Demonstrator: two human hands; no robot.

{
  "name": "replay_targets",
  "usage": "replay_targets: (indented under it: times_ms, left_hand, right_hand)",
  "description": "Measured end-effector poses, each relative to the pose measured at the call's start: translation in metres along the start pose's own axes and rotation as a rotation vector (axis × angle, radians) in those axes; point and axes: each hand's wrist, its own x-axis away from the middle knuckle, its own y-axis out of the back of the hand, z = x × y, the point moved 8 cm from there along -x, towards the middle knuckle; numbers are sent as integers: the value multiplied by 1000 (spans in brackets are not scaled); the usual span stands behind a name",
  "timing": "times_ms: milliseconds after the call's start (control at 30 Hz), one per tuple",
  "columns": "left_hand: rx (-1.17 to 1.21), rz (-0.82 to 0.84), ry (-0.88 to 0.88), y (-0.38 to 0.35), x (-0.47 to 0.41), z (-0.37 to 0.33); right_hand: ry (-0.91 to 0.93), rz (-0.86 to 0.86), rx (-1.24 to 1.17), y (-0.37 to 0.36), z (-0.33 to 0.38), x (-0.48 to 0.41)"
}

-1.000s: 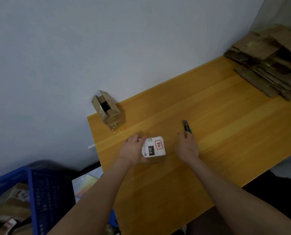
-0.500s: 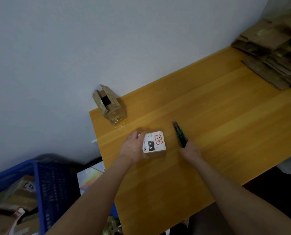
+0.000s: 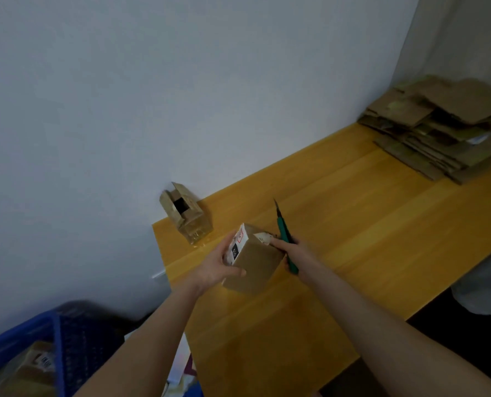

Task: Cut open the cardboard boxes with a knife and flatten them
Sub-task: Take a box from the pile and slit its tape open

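Cardboard box (image 3: pixel 254 266), small and brown, sits between the 2 hands, tilted so that 1 plain brown face turns toward the camera. A white label (image 3: pixel 240 242) with a black patch and a red-edged mark covers the side just above the left thumb. Whether the box's lower edge touches the table (image 3: pixel 353 230) I cannot tell.

The left hand (image 3: pixel 217 266) grips the box from its left side: the thumb lies across the near brown face and the other fingers wrap behind the labelled side, a firm hold closed round the carton.

The right hand (image 3: pixel 297 255) is curled round the green handle of the knife (image 3: pixel 283 234), and 1 fingertip of that hand touches the box's upper right corner (where a torn scrap of paper shows). The thin blade points up and away from the grip, apart from the box, and the butt of the handle sticks out below the fist.

Beyond the left hand's grip, against the wall, a second box (image 3: pixel 187 216) stands at the table's far corner with its flaps open. Well beyond the right hand's grip and off to its right lies a stack of flattened cardboard (image 3: pixel 439 133). Below and left of the left forearm, off the table, is a blue crate (image 3: pixel 64 351) with blurred packaging inside.
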Motion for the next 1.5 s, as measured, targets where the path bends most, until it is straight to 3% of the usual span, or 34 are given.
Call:
replay_targets:
  times_ms: [400,800,900,1067,1367,1500]
  left_hand:
    - [-73,-120,-87,11,2,-15]
    - [-47,-175,-54,24,-1,-7]
    - [-353,-273,-66,33,-3,-13]
    - [-819,-348,0,33,-4,0]
    - [-855,-355,-22,12,-10,3]
    - [-793,-418,6,2,-11,-4]
  right_hand:
    - [124,-41,53,-13,9,8]
    - [303,-305,238,0,28,16]
    - [329,-299,334,5,36,20]
    - [315,-92,523,-6,23,20]
    - [120,-12,302,-15,-22,17]
    - [42,9,87,-23,-29,12]
